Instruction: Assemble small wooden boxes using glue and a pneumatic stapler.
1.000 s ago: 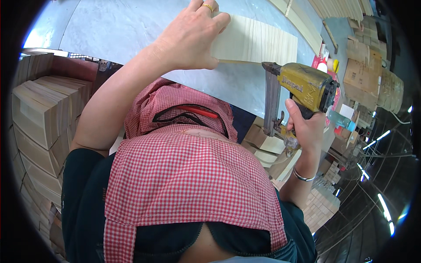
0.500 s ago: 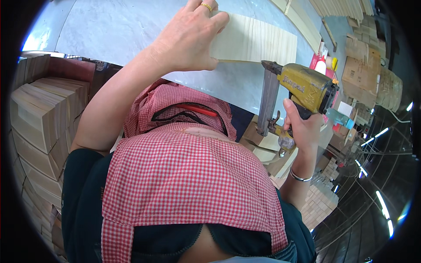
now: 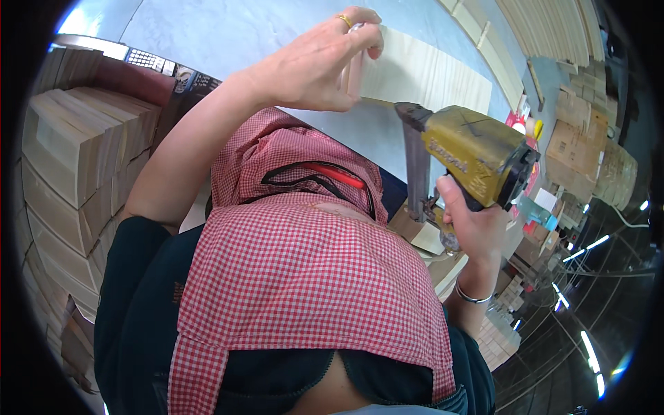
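A pale wooden board [image 3: 430, 72] lies on the light grey marbled tabletop [image 3: 228, 31]. My left hand [image 3: 315, 62] is closed around the board's left end, thumb on the near side and fingers over the far side. The palm hides that end. In my right hand [image 3: 478, 225] is a worn yellow nail gun [image 3: 477, 149], its handle gripped by my fingers and thumb. Its dark nose points toward the board's near edge, close to my left hand. Whether the nose touches the wood I cannot tell.
Stacked wooden boards [image 3: 59, 138] rise at the left. Long wood strips [image 3: 494, 59] lie along the table's far right side. Beyond them are cardboard boxes [image 3: 574, 145] and a bottle with a blue cap [image 3: 539, 213]. A red checked apron [image 3: 311, 277] covers my front.
The nail gun has tilted, and its nose has come left, nearer my left hand. My left hand's fingers have shifted at the board's end. The whole view has moved slightly.
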A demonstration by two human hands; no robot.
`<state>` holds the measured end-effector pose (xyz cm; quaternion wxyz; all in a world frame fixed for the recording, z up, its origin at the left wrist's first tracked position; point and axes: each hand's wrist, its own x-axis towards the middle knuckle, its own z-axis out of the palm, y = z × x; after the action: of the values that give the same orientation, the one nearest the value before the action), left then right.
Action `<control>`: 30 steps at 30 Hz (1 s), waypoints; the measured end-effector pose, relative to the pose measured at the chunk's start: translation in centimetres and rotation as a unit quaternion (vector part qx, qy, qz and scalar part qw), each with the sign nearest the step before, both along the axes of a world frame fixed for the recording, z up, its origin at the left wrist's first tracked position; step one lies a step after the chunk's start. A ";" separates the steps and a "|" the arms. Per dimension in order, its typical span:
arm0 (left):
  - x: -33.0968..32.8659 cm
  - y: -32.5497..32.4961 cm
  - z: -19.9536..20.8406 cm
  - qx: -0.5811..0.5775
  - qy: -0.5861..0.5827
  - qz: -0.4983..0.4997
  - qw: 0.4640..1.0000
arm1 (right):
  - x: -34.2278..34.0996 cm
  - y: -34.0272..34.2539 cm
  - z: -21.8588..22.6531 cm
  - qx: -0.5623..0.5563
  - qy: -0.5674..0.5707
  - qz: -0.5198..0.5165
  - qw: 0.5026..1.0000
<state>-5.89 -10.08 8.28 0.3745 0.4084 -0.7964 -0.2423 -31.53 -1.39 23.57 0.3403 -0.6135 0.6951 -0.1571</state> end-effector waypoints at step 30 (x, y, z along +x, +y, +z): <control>4.4 12.3 -1.9 0.058 -0.024 0.277 0.959 | 2.2 1.2 -0.6 0.046 0.031 -0.043 0.998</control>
<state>-1.52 2.18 6.40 0.3836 0.6395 -0.6453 -0.1653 -29.37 -0.18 22.97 0.3392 -0.5716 0.7374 -0.1202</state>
